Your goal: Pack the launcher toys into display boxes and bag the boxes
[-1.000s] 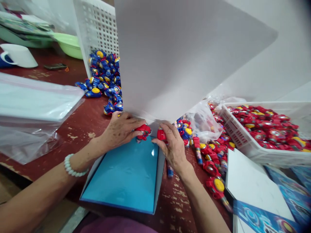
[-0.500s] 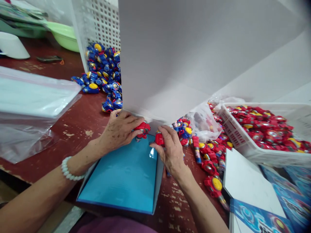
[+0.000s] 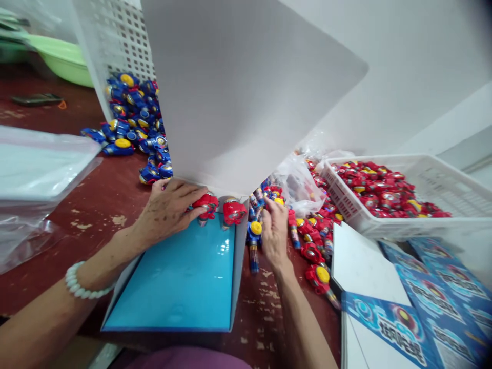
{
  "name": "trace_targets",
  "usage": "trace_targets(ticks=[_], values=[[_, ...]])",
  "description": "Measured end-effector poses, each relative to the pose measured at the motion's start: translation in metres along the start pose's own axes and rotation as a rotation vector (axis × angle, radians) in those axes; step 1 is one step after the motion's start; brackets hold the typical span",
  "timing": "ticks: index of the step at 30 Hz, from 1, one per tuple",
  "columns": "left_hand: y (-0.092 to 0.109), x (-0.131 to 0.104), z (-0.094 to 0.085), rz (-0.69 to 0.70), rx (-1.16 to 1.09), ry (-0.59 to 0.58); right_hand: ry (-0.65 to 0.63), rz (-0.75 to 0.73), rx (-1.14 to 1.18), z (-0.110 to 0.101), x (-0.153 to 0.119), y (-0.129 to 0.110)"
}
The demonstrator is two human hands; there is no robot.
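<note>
A box with a bright blue inside (image 3: 172, 287) stands before me, its large pale lid (image 3: 238, 92) raised at the back. My left hand (image 3: 175, 207) is at the box's back left, fingers closed on a red toy (image 3: 207, 205). Beside it, a second red toy (image 3: 234, 212) rests at the back right of the box, untouched. To the right, outside the box, my right hand (image 3: 274, 230) reaches among blue toys, near one with a yellow disc (image 3: 254, 229). Its fingertips are partly hidden, and what they hold cannot be made out.
Blue toys (image 3: 132, 110) spill from a white basket (image 3: 90, 56) at the back left. A white crate (image 3: 384, 223) of red toys stands right, with loose red toys (image 3: 312, 241) before it. Printed cartons (image 3: 388, 323) lie front right; plastic bags (image 3: 42, 164) lie left.
My right hand has let go of the red toy, now standing in the box, and moved right to the blue toys. The view has shifted. My left hand stays at its red toy.
</note>
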State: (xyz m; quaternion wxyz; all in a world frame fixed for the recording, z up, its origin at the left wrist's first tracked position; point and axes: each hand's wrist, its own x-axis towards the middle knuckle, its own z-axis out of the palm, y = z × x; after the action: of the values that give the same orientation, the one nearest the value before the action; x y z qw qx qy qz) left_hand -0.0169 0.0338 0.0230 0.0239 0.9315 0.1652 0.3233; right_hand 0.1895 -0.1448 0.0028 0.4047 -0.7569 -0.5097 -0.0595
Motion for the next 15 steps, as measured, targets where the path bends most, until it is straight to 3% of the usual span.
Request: trace_targets(ticks=[5, 7, 9, 10, 12, 15], values=[[0.021, 0.002, -0.018, 0.006, 0.039, 0.080, -0.150, 0.171, 0.074, -0.022, -0.047, 0.053], [0.044, 0.003, -0.024, 0.041, 0.002, 0.145, -0.136, 0.235, 0.131, -0.025, -0.058, 0.060], [0.076, 0.002, -0.021, 0.162, -0.107, 0.156, -0.091, 0.306, 0.212, -0.030, -0.063, 0.059], [0.094, 0.000, -0.015, 0.244, -0.160, 0.125, -0.069, 0.346, 0.264, -0.033, -0.065, 0.058], [0.132, -0.004, 0.006, 0.379, -0.202, -0.090, -0.029, 0.438, 0.394, -0.042, -0.069, 0.054], [0.180, -0.002, 0.045, 0.280, -0.001, -0.337, 0.014, 0.587, 0.629, -0.060, -0.079, 0.052]])
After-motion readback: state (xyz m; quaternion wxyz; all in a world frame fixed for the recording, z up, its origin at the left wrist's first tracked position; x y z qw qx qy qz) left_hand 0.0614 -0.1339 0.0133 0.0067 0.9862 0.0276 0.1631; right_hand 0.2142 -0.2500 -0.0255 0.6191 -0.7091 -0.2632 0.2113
